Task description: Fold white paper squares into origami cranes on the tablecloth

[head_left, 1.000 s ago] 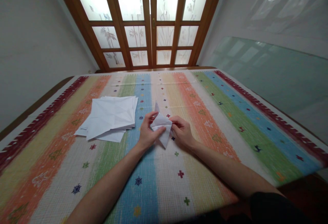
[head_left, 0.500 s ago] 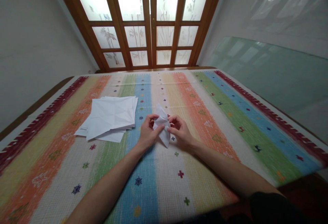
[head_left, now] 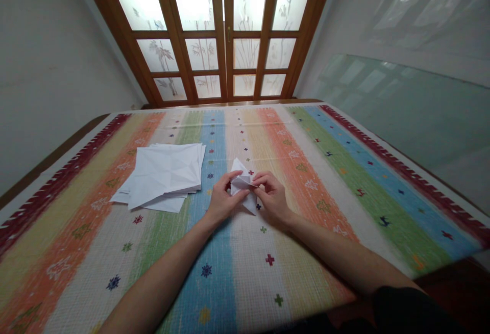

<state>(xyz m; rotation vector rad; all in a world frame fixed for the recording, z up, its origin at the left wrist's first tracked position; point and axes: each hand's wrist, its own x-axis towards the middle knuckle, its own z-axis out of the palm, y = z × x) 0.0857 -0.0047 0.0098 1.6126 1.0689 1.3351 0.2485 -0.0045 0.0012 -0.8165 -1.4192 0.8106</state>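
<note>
Between my hands is a small piece of folded white paper (head_left: 241, 183), with one pointed end up and away from me and another toward me. My left hand (head_left: 223, 194) grips its left side, thumb along the near face and fingers behind. The right hand (head_left: 271, 195) pinches a flap at the paper's right edge between thumb and fingers. Part of the paper is hidden behind my fingers. To the left lies a loose stack of white paper sheets (head_left: 164, 171); its top sheet shows crease lines.
A striped, patterned tablecloth (head_left: 214, 283) covers the table. Beyond the far edge stand wooden doors with frosted panes (head_left: 225, 63). A pale glass panel (head_left: 401, 104) leans along the right wall.
The folded paper has tilted a little, its near point shifting right. My right fingers now pinch a raised flap at its right edge. The stack lies unchanged.
</note>
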